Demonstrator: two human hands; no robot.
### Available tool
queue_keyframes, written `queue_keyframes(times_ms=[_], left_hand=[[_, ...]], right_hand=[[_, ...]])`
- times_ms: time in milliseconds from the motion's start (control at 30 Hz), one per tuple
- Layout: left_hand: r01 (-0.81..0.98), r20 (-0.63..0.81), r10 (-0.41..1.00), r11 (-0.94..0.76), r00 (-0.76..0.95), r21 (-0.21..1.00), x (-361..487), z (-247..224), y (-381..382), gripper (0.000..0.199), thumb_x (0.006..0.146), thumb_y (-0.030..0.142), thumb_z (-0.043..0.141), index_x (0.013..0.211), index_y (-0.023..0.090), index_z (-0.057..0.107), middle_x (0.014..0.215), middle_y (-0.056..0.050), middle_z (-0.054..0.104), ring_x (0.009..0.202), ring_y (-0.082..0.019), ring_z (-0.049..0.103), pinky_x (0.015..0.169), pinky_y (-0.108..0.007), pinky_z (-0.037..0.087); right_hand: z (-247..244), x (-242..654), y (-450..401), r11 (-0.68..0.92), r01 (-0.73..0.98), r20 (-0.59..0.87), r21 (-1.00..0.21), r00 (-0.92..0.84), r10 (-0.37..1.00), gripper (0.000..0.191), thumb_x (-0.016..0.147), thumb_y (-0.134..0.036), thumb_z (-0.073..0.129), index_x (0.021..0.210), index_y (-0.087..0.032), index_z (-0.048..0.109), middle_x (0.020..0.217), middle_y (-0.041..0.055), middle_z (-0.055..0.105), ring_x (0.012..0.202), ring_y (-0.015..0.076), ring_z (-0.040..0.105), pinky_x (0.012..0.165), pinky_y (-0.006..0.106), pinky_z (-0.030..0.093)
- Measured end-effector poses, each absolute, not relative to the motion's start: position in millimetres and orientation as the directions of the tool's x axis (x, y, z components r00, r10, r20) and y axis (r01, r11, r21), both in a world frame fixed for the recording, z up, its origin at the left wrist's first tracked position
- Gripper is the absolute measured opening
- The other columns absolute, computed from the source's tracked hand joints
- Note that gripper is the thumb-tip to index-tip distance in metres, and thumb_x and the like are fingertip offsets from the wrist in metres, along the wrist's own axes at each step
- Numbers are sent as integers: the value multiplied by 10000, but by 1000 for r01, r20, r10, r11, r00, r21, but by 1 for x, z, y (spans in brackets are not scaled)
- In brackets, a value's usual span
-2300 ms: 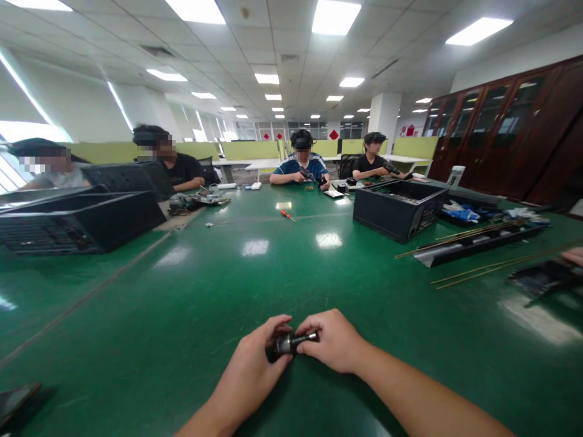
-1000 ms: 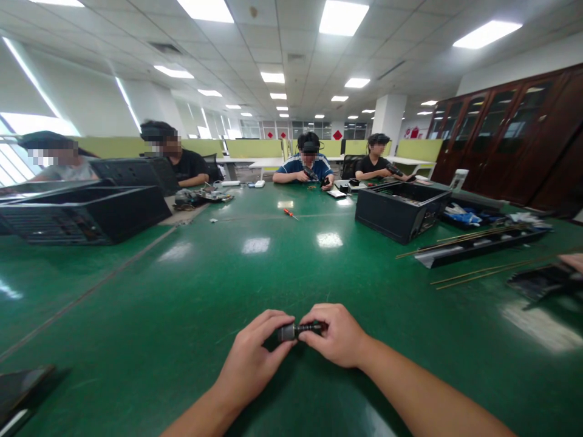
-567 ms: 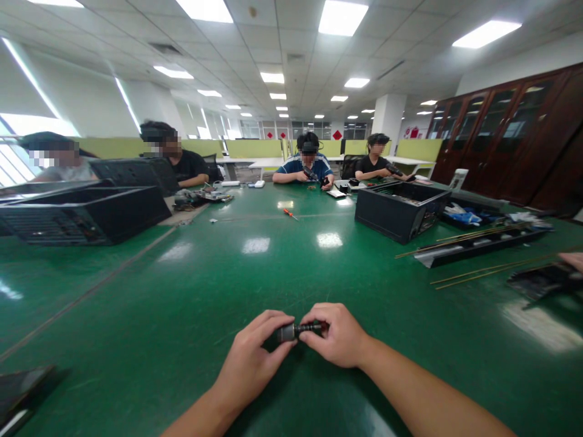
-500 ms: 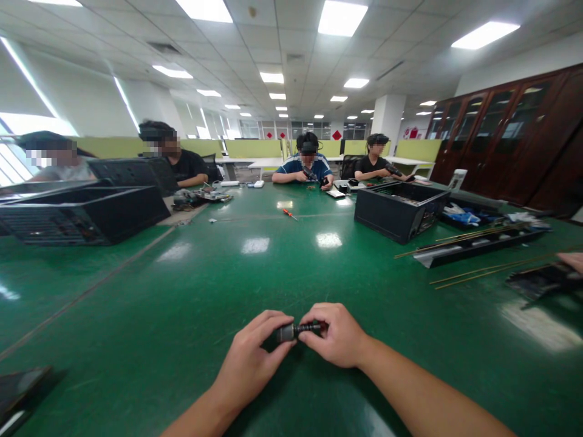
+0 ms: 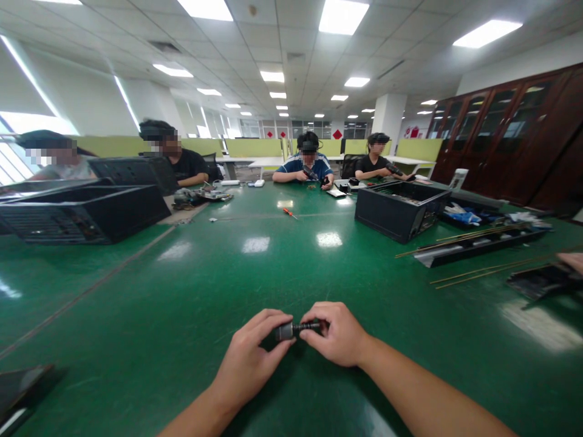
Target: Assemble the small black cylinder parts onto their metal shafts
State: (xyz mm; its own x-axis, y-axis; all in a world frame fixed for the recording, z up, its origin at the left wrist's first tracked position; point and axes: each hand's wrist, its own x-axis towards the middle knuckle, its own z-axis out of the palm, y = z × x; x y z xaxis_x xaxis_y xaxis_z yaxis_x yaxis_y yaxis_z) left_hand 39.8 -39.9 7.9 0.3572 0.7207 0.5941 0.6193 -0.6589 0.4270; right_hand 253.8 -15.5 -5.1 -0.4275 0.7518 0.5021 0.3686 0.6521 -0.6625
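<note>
Low in the middle of the head view, both hands meet over a small dark metal cylinder with a ridged shaft (image 5: 285, 331), which looks like a small motor. My left hand (image 5: 252, 349) is closed round the thick cylinder end, thumb below and fingers above. The thumb and fingers of my right hand (image 5: 336, 335) pinch the thinner ridged end, hiding its far tip. The part lies roughly level, just above or on the green table (image 5: 218, 267); I cannot tell which.
An orange screwdriver (image 5: 289, 213) lies further back. Black computer cases stand at left (image 5: 82, 212) and right (image 5: 396, 209). Thin brass rods (image 5: 483, 270) and a metal channel (image 5: 478, 246) lie at right. A dark flat piece (image 5: 22, 388) is at lower left. Several people sit round the table.
Almost nothing differs. Both hands keep their hold on the motor-like part, with only a very slight shift of the fingers and the view.
</note>
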Motion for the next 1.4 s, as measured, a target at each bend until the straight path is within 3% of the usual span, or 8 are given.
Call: queue_keyframes(times_ms=[933,1400], left_hand=[[643,635,704,-653,320,400,36,14,-38,240,825,231,682,1065,240,676,985,-28,705,900,-156,691,812,-245,566],[647,642,700,-651,312,396,34,14,-36,237,820,227,683,1057,240,682,980,-30,709,893,-162,692,806,-252,569]], right_hand=[[-1,257,-15,618,412,501,-670,-363,785,91,773,-229,678,842,-188,720,584,-36,531,509,103,471,566,233,370],[-3,258,-13,600,438,486,-669,-353,800,103,780,-240,682,863,-197,725,602,-30,558,513,108,484,578,239,386]])
